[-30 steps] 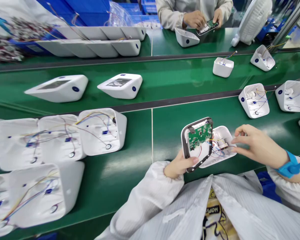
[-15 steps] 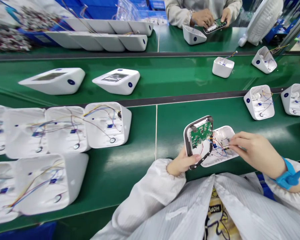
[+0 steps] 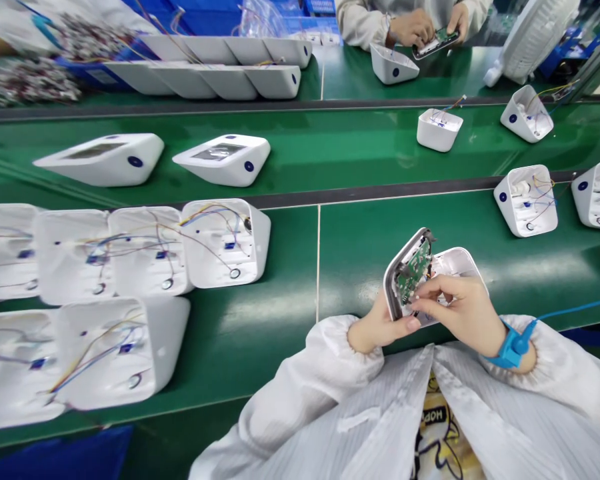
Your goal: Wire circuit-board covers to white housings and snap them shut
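Note:
My left hand (image 3: 384, 321) grips the lower edge of a dark-rimmed front panel (image 3: 391, 283), which stands tilted. A green circuit board (image 3: 414, 270) is fixed to the panel's inner side. Just behind it on the bench lies a white housing (image 3: 463, 261), its open side up, partly covered by my right hand. The fingertips of my right hand (image 3: 453, 308) are pinched together at the lower part of the board. Whatever sits between them is too small and too hidden to make out. A blue strap circles my right wrist.
White housings with loose wires (image 3: 227, 247) stand in rows on the left. More open housings (image 3: 530, 200) are at the right. Two finished-looking units (image 3: 230, 160) rest on the middle strip. Across the bench, a co-worker's hands (image 3: 413, 30) hold another board beside a white fan (image 3: 533, 37).
My right hand has moved left from the housing's wires to the circuit board. The panel in my left hand has turned, showing its board more edge-on.

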`<state>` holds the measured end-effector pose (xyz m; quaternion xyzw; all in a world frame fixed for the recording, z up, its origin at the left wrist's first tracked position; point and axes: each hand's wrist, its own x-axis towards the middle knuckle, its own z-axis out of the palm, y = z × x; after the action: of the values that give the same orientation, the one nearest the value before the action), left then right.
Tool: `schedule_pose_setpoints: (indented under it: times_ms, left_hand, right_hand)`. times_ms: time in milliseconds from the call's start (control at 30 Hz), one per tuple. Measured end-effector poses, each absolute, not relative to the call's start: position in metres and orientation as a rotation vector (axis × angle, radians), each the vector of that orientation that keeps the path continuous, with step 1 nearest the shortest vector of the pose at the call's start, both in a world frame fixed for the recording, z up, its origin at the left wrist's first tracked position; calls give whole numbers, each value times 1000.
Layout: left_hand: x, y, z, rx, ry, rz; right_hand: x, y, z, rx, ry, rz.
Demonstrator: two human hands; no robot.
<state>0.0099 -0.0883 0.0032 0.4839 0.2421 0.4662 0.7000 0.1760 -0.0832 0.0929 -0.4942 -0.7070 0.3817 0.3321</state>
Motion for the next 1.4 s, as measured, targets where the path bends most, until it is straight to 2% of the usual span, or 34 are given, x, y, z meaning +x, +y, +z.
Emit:
schedule_pose_setpoints:
  times_ms: [233, 433, 967, 1300, 1400]
  left_hand:
    - [13, -90, 5, 1110, 478, 1053]
    - [12, -93, 5, 1050, 496, 1058]
    - [14, -94, -3, 952, 638, 1059]
    - [21, -93, 13, 964, 641, 1132]
    - [21, -93, 16, 921, 689, 1126]
  right_hand:
    - [170, -85, 91, -1392, -1839, 967]
    - [171, -84, 93, -1269, -1883, 883]
    - [171, -90, 86, -1263, -2118, 527]
    - [171, -90, 89, -1314, -2101, 812]
    - [171, -89, 91, -1270, -2078, 743]
